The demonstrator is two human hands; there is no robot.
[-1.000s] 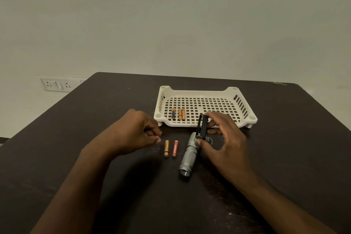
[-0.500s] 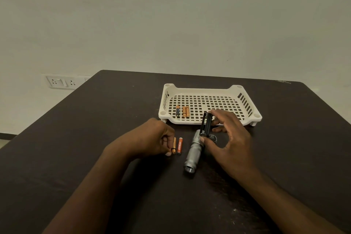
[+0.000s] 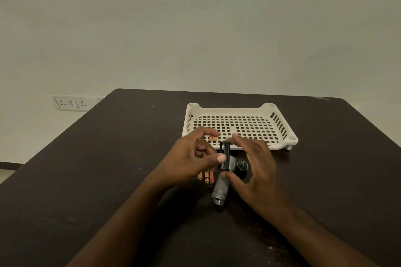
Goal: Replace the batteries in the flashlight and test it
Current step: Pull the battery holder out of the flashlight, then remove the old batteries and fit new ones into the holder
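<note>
Head cam: battery holder is out and in both hands, flashlight body parked underneath

So the black battery holder (image 3: 224, 155) is held up off the surface, roughly upright with its long axis running top to bottom in frame, maybe tipped a touch away. The right hand (image 3: 256, 171) pinches it end to end, a fingertip on the top cap and the thumb under the bottom. The left hand (image 3: 193, 156) comes in from the side with its thumb pressed on the holder's flank and the other fingers curled; can't tell if there's a cell tucked in there. My guess is the end-to-end pinch keeps the slots exposed so cells can be pushed in or popped out from the side.

Right below it the silver flashlight body (image 3: 221, 188) lies flat on the dark surface (image 3: 108, 180), long axis running diagonally, one round end pointing toward the camera and slightly left, the far end hidden behind the holder. Lying down like that it won't tip over, though it could roll. The black tail cap (image 3: 242, 166) sits just beside it on the right, standing on its own.

Three loose AAA batteries (image 3: 206, 176) lie side by side just left of the body, partly under the left hand. More batteries (image 3: 212, 137) sit in the near-left corner of the white perforated tray (image 3: 282, 123). Keeping two separate piles probably stops old and new getting mixed, but which is which I can't say.
</note>
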